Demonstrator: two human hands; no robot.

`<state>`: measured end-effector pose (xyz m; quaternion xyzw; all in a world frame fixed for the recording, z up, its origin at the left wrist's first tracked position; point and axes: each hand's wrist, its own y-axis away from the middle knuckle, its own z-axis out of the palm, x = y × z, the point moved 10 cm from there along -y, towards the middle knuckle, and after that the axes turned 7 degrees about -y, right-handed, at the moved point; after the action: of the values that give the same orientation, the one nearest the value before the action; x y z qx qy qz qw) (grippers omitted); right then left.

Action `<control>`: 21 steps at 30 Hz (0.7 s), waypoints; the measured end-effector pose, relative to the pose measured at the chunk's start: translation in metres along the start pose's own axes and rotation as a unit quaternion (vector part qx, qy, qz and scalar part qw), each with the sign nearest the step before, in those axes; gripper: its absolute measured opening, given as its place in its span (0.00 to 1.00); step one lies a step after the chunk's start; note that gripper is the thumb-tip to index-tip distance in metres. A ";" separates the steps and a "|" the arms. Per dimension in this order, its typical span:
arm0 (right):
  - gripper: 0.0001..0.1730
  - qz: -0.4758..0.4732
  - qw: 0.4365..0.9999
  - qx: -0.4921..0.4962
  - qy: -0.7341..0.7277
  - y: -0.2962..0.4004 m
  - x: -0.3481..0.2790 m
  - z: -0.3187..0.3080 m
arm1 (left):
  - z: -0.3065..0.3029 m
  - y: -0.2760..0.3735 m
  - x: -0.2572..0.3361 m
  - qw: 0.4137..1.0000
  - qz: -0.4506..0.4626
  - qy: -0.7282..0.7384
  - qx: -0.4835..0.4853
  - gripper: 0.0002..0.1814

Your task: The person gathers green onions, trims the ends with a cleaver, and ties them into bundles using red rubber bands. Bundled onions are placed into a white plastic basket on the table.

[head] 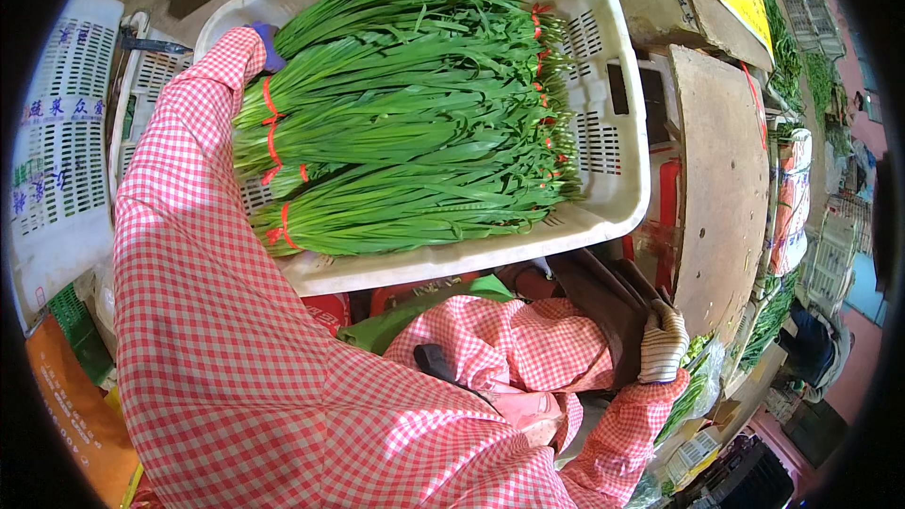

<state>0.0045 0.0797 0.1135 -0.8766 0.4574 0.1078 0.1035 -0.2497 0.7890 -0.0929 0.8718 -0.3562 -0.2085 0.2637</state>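
A white plastic crate [633, 155] holds several bundles of long flat green leaves, which look like garlic chives [410, 120], tied with red bands. My left hand [270, 48], in a purple-blue glove, is at the pale stem end of the uppermost bundle, by the crate's left rim; its fingers are mostly hidden, so its grip cannot be told. At the lower right, my right hand [663, 341], in a striped knit glove, lies against dark brown material [611, 307] beside the crate, with its fingers bent; whether it grips this cannot be told.
White perforated crates [71, 120] stand at the left, above an orange bag [81, 410]. A worn wooden board [717, 184] lies right of the crate. Below the crate is green material [403, 318]. More greens [771, 318] and a bent-over person [813, 346] are at the far right.
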 end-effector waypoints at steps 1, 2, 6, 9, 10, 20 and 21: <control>0.10 -0.009 1.000 0.001 -0.013 -0.002 -0.001 0.003 | -0.005 0.005 -0.006 0.999 -0.023 -0.018 0.030 0.38; 0.10 -0.008 1.000 -0.003 -0.013 -0.003 0.000 0.006 | -0.007 0.007 -0.011 0.996 -0.045 -0.037 0.060 0.38; 0.09 -0.008 1.000 -0.009 0.012 -0.006 -0.002 0.007 | 0.020 -0.013 -0.008 0.990 0.033 0.133 0.043 0.40; 0.09 0.009 1.000 -0.010 0.008 -0.010 -0.010 0.006 | 0.027 -0.022 -0.011 0.982 0.055 0.177 0.028 0.41; 0.09 0.001 1.000 0.000 0.011 -0.009 -0.009 0.004 | 0.023 -0.021 -0.012 0.991 0.024 0.132 0.028 0.41; 0.10 -0.022 0.999 -0.026 0.002 -0.005 0.003 0.008 | -0.069 0.054 -0.019 0.975 -0.017 -0.094 0.200 0.40; 0.10 -0.019 0.999 -0.031 0.000 -0.004 0.002 0.008 | -0.080 0.059 -0.015 0.979 -0.016 -0.102 0.176 0.40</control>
<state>0.0079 0.0829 0.1052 -0.8881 0.4368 0.1196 0.0782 -0.2456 0.7887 0.0073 0.8844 -0.3980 -0.2349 0.0651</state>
